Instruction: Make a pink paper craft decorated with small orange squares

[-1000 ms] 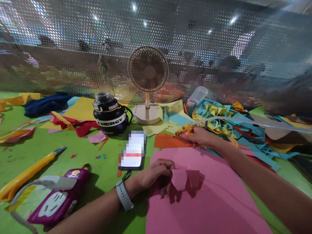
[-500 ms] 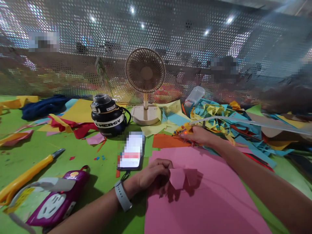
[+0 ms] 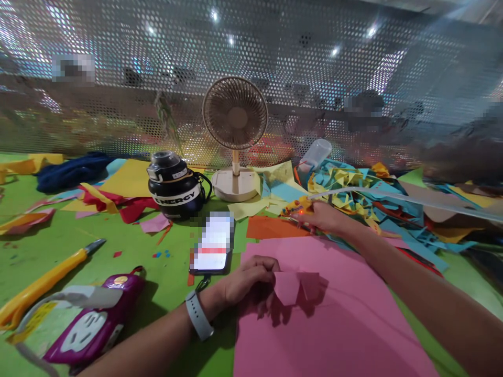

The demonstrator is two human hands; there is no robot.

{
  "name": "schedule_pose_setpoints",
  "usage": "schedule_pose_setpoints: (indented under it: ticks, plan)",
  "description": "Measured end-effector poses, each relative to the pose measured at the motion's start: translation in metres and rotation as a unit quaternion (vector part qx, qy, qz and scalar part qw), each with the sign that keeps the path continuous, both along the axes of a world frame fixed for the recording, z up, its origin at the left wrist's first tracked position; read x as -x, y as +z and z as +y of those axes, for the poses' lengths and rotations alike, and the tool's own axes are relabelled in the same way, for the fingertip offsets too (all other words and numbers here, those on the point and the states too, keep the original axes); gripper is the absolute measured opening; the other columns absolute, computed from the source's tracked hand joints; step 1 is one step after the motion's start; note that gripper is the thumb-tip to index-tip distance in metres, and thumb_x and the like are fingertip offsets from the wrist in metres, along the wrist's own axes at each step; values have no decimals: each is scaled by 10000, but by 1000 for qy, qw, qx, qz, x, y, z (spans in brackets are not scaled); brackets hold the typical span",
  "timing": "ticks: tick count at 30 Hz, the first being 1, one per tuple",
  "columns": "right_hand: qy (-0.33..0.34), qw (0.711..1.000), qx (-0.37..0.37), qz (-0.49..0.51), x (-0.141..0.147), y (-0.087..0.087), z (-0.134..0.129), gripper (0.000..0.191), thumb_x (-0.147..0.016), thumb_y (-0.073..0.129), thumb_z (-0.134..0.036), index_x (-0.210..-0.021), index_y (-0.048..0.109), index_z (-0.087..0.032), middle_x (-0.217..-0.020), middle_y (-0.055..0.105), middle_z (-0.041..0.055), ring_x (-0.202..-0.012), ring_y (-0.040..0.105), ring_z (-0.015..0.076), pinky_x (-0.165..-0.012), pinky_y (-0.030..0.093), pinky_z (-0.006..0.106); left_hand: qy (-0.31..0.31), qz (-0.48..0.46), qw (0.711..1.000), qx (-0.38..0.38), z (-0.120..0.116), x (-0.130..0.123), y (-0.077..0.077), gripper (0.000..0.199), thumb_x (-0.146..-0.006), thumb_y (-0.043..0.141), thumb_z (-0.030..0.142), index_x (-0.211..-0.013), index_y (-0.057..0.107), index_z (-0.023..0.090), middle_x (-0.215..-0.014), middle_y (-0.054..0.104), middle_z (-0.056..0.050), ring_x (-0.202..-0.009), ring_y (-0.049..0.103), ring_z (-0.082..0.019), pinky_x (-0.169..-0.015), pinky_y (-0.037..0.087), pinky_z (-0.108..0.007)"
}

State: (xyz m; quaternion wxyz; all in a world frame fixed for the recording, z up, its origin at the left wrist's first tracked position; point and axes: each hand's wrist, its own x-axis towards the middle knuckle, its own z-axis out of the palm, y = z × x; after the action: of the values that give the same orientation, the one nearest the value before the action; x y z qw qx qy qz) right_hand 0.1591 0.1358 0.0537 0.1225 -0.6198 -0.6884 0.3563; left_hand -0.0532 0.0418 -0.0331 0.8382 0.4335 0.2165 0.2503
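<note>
My left hand [image 3: 253, 283], with a pale watch band [image 3: 199, 315] at the wrist, pinches a small folded piece of pink paper [image 3: 286, 287]. It is just over a large pink sheet [image 3: 346, 324] and casts a shadow on it. Farther off to the right, my right hand [image 3: 324, 215] is wrapped round a yellow glue gun [image 3: 294, 206] with a small red light. A clear glue stick [image 3: 377, 192] runs out of its back to the right. The gun's nozzle points left, above an orange sheet [image 3: 271, 228].
A phone [image 3: 212, 243] lies left of the pink sheet, below a black bottle [image 3: 176, 186] and a fan [image 3: 236, 118]. At left are yellow-handled scissors [image 3: 51, 277] and a purple device [image 3: 94, 319] with a grey cable. Cut paper scraps [image 3: 353, 183] pile up at right.
The view has shifted very slightly. Both hands stay nearly where they were, still holding the pink paper and the glue gun.
</note>
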Motion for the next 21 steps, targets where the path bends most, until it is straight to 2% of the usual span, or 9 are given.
schedule_pose_setpoints:
  ticks: [3, 7, 9, 12, 14, 17, 21]
  plan:
    - [-9, 1000, -1, 14, 0, 1, -2, 260, -832, 679, -314, -647, 632, -137, -527, 605, -8, -350, 474, 65, -359, 398, 190, 2, 3, 1000, 2, 0, 0, 1, 44, -666, 527, 219, -672, 505, 182, -438, 631, -20, -291, 520, -134, -294, 374, -182]
    - [-10, 998, -8, 69, -3, 5, -9, 237, -774, 729, -363, -777, 641, -143, -652, 682, 8, -357, 480, 61, -367, 428, 198, 2, -2, 1000, -3, 0, 1, 2, 32, -669, 515, 209, -666, 500, 182, -435, 629, -22, -295, 521, -133, -296, 393, -185]
    - [-28, 996, -12, 79, -8, 10, -19, 252, -769, 721, -391, -812, 656, -152, -609, 665, -7, -345, 467, 61, -340, 381, 183, 8, -9, 1000, -6, 0, 1, 3, 26, -678, 505, 201, -666, 503, 178, -434, 626, -24, -302, 524, -131, -299, 398, -184]
    - [-40, 996, -12, 73, -22, 18, -45, 322, -783, 669, -472, -755, 699, -153, -439, 545, -28, -314, 397, 62, -299, 285, 177, 27, -22, 999, -17, 0, 1, 2, 50, -699, 495, 198, -667, 520, 168, -425, 610, -18, -302, 524, -130, -300, 398, -183]
    - [-25, 996, -17, 86, -32, 22, -68, 409, -779, 635, -555, -741, 731, -159, -411, 520, -14, -317, 386, 69, -297, 285, 187, 33, -27, 999, -21, 0, 1, 0, 68, -707, 493, 206, -668, 530, 165, -419, 602, -14, -301, 524, -132, -301, 399, -186]
    - [-13, 994, -23, 102, -39, 23, -106, 431, -741, 654, -605, -807, 749, -190, -445, 555, -6, -350, 449, 99, -310, 353, 199, 29, -21, 999, -14, 0, 1, -4, 49, -702, 520, 217, -678, 516, 174, -427, 601, -6, -312, 534, -139, -305, 402, -192]
    - [31, 993, -23, 115, -34, 22, -140, 309, -795, 657, -512, -907, 732, -234, -632, 665, -2, -501, 584, 135, -417, 480, 204, 30, 3, 999, -16, 0, 2, -3, 71, -701, 562, 215, -731, 504, 187, -401, 568, 34, -296, 512, -134, -300, 387, -188]
